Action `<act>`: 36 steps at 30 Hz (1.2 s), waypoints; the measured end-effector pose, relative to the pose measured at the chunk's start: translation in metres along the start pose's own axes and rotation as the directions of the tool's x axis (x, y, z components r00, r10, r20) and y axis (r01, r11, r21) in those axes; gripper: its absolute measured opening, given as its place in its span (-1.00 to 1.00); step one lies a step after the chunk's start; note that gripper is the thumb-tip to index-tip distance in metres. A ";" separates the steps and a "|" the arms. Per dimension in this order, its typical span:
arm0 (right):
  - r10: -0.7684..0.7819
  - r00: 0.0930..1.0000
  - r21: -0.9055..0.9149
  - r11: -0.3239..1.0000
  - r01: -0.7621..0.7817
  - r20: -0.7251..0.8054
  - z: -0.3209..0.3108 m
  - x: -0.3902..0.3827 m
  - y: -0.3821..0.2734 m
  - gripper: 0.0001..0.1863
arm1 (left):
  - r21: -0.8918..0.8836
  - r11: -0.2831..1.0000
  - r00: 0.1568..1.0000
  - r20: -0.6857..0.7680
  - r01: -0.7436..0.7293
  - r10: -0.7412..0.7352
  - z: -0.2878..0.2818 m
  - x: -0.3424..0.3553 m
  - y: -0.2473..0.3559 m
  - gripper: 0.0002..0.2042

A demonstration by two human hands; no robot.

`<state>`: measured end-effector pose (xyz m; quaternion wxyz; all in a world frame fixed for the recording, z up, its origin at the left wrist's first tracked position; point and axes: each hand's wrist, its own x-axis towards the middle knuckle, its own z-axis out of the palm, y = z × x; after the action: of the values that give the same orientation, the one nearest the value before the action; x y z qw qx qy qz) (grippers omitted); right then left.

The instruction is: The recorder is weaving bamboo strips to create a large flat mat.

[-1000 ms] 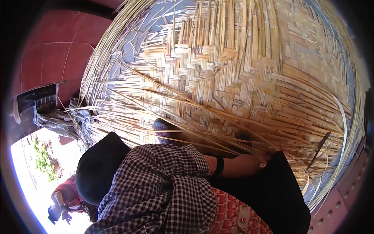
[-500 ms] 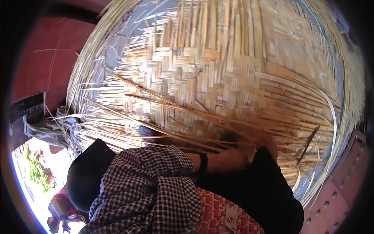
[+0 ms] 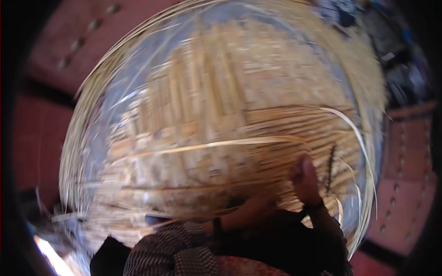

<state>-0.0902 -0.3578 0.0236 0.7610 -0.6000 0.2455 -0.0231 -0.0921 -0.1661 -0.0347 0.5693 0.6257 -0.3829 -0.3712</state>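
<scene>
A large half-woven mat (image 3: 193, 170) of flat straw-coloured cane or bamboo strips spreads in front of me. My right hand (image 3: 305, 181), with a dark band at the wrist, is raised over the mat's right part. Its fingers look closed at the end of a long pale strip (image 3: 239, 141), which arcs leftward across the weave; blur softens the grip. Low over the near edge, my left hand (image 3: 260, 207) reaches right from a checked sleeve (image 3: 170, 246). Shadow and blur hide its fingers. A thin dark stick (image 3: 330, 170) lies on the strips right of my right hand.
Loose long strips (image 3: 73, 152) line the left rim, and a white curved strip (image 3: 352, 126) bends along the right. Reddish flooring with round studs (image 3: 393, 202) borders the mat. Dark and blue items (image 3: 391, 46) lie at the far right.
The view has swung round. My right hand has come up and away from my left, and a long strip now arcs from it over the weave. My left hand stays low.
</scene>
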 end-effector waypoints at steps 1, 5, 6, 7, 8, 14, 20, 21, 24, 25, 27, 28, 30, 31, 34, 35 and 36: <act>0.085 0.972 0.428 0.887 -0.174 0.220 0.007 0.000 -0.012 -0.58 | -0.131 0.991 1.000 -0.001 -0.024 0.024 -0.004 0.011 0.008 -0.55; -0.098 0.883 0.541 0.819 -0.190 0.458 0.023 0.004 -0.039 -0.68 | -0.837 0.530 0.985 -0.170 -0.134 -0.020 -0.058 0.031 0.045 -0.43; -0.173 0.857 0.472 0.877 -0.089 0.485 0.020 0.006 -0.046 -0.70 | -0.952 0.081 0.928 -0.305 -0.294 -0.216 -0.080 0.032 0.054 -0.39; -0.249 0.822 0.410 0.912 0.021 0.512 0.016 0.010 -0.054 -0.70 | -0.857 -0.102 0.735 -0.365 -0.505 -0.571 -0.104 0.031 0.064 -0.46; -0.347 0.823 0.422 0.895 0.146 0.450 0.014 0.014 -0.061 -0.70 | -0.864 -0.079 0.770 -0.397 -0.497 -0.499 -0.130 0.031 0.075 -0.56; -0.404 0.913 0.583 0.754 0.303 0.049 -0.009 0.010 -0.132 -0.77 | -0.612 0.626 0.860 -0.466 -0.483 0.209 -0.213 0.028 0.178 -0.62; -0.577 0.817 0.161 0.807 0.569 0.003 0.017 -0.011 -0.158 -0.68 | 0.236 0.812 0.110 -0.933 -0.533 0.343 -0.264 0.022 0.217 -0.62; -0.571 0.818 0.244 0.786 0.568 -0.067 0.014 -0.007 -0.161 -0.66 | -0.116 0.710 0.252 -0.964 -0.695 0.089 -0.290 0.011 0.228 -0.64; -0.630 0.747 0.124 0.741 0.660 -0.213 -0.013 0.014 -0.163 -0.70 | -0.685 -0.038 0.683 -0.718 -0.728 -0.136 -0.356 -0.034 0.256 -0.67; -0.601 0.764 0.180 0.746 0.642 -0.235 -0.032 0.021 -0.162 -0.69 | -0.533 0.266 0.549 -0.836 -0.803 -0.019 -0.369 -0.057 0.262 -0.85; -0.527 0.814 0.215 0.789 0.575 -0.243 -0.082 0.051 -0.164 -0.67 | -0.441 0.372 0.552 -0.786 -0.817 0.279 -0.381 -0.088 0.266 -0.92; -0.488 0.816 0.141 0.825 0.547 -0.308 -0.112 0.069 -0.164 -0.67 | -0.294 0.487 0.484 -0.811 -0.822 0.327 -0.381 -0.096 0.263 -0.85; -0.472 0.789 0.115 0.826 0.551 -0.394 -0.176 0.111 -0.170 -0.68 | -0.124 0.566 0.330 -0.903 -0.815 0.277 -0.358 -0.091 0.227 -0.73; -0.462 0.779 0.033 0.852 0.523 -0.425 -0.208 0.135 -0.176 -0.63 | 0.026 0.763 0.298 -0.912 -0.645 0.283 -0.345 -0.076 0.201 -0.75; -0.241 0.589 -0.141 0.967 0.212 -0.772 -0.268 0.188 -0.175 -0.53 | -0.315 0.918 0.503 -0.849 -0.239 -0.161 -0.293 -0.028 0.114 -0.81; -0.390 0.608 -0.356 0.916 0.183 -0.691 -0.266 0.207 -0.167 -0.55 | -0.509 0.803 0.554 -0.783 -0.311 -0.282 -0.281 -0.015 0.090 -0.77; -0.583 0.631 -0.609 0.765 0.212 -0.512 -0.250 0.223 -0.156 -0.56 | -0.549 0.762 0.549 -0.776 -0.344 -0.311 -0.270 -0.006 0.070 -0.73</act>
<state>0.0456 -0.7007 0.0511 0.4117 -0.7618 0.3574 -0.3500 0.1448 -0.0488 0.0554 0.8623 0.4826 0.0819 -0.1296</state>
